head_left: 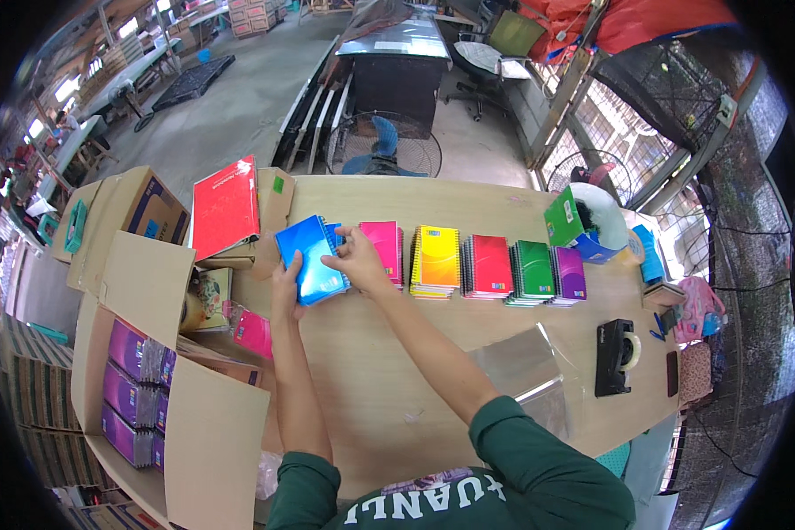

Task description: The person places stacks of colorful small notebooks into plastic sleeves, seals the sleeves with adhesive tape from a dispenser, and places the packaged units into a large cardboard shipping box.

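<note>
Blue spiral notebook (pixel 310 259) held above the far-left part of the counter (pixel 389 389), at the left end of the notebook row. Left hand (pixel 286 284) grips its lower left edge, fingers wrapped round the cover; right hand (pixel 356 259) pinches its right edge, fingers closed on it.

Already laid out to the right, side by side: pink stack (pixel 383 251), yellow-orange stack (pixel 436 261), red stack (pixel 489 266), green stack (pixel 533 271), purple stack (pixel 568 274). Judged: five colours are placed and blue is in hand.

Open cardboard box (pixel 181 406) at left holds more wrapped purple packs (pixel 132 389), so stock remains. Clear plastic sleeve (pixel 526 367) and black tape dispenser (pixel 616 356) lie unused at right.
</note>
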A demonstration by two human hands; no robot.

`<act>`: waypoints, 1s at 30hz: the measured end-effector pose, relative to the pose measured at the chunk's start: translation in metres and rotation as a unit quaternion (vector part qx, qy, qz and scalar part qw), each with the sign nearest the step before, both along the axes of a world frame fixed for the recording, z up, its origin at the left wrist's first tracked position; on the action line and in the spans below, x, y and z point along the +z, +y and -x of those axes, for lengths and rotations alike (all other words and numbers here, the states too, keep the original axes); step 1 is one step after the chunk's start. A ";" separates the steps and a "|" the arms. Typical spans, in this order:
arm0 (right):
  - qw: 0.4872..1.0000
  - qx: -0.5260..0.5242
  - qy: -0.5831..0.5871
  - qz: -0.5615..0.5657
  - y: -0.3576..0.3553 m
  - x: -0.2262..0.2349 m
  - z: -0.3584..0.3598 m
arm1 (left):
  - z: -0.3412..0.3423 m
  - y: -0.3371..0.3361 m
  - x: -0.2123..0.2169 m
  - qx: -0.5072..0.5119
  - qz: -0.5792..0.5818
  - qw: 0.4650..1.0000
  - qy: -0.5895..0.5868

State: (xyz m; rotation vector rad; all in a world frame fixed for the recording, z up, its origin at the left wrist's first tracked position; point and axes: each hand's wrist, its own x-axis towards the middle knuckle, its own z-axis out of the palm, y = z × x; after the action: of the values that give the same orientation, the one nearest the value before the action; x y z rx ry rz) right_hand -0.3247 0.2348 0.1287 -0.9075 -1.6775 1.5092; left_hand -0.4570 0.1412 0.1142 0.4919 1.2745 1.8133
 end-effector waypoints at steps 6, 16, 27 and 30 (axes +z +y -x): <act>0.826 -0.243 -0.420 -0.287 0.067 -0.002 -0.146 | -0.095 -0.047 -0.021 -0.063 -0.018 0.978 -0.198; 0.699 -0.088 -0.651 -0.284 0.061 -0.018 -0.085 | -0.152 -0.061 -0.039 -0.056 0.034 0.976 -0.206; 0.837 0.122 -0.324 -0.424 0.018 0.095 -0.149 | -0.134 -0.084 -0.055 -0.147 0.022 0.948 -0.280; 0.774 0.331 -0.213 -0.495 -0.014 0.077 -0.184 | -0.147 -0.074 -0.044 -0.261 -0.065 0.858 -0.437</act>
State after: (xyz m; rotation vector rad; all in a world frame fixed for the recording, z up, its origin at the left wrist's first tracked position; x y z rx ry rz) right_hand -0.1411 0.2213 0.2059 -0.0244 -2.8737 0.5020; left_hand -0.3096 0.0676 0.0706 0.0270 0.3337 1.3712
